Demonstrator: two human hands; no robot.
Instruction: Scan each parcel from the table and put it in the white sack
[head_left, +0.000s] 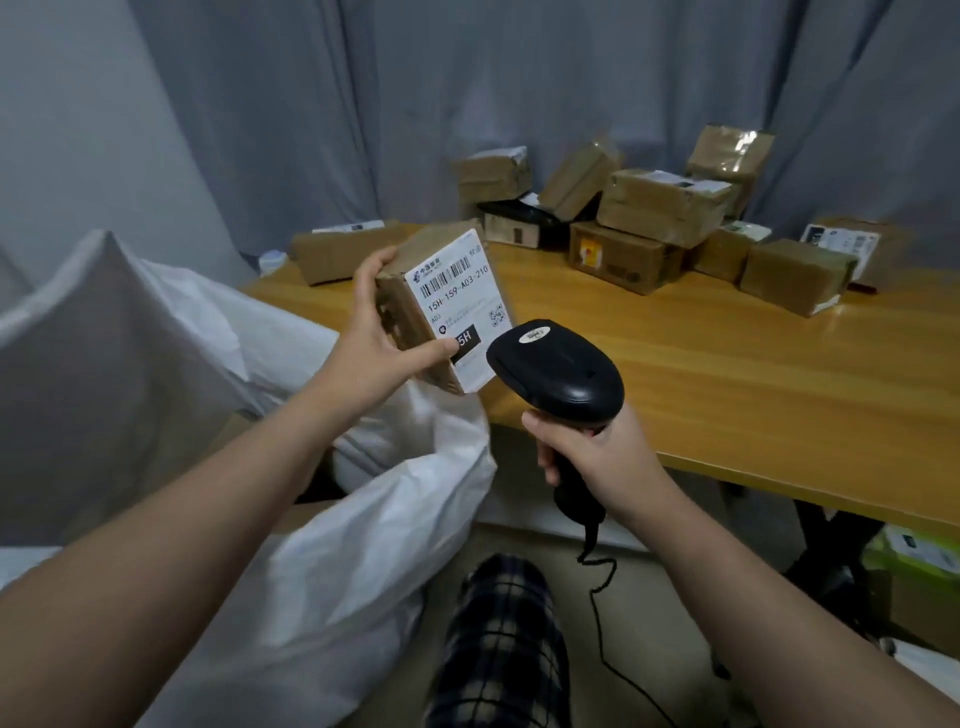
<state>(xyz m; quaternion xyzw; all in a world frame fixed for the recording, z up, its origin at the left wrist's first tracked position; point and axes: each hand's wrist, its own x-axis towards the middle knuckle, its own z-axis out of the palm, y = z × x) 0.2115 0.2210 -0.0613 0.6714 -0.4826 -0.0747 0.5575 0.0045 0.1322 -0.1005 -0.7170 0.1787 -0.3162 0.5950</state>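
My left hand (382, 338) grips a brown cardboard parcel (415, 270) from its left side, thumb on the white shipping label (460, 301), which faces me with its barcode at the top. The parcel hangs above the left end of the wooden table (727, 374) and over the mouth of the white sack (363, 545). My right hand (597, 457) grips the handle of a black corded barcode scanner (558, 374). Its head points at the label from just right of and below the parcel.
Several more taped brown parcels (660, 208) are piled along the table's back, with one flat box (343, 249) at the far left end. Grey curtains hang behind. The scanner cable (602, 597) trails to the floor past my plaid-clad leg. Boxes sit under the table at right.
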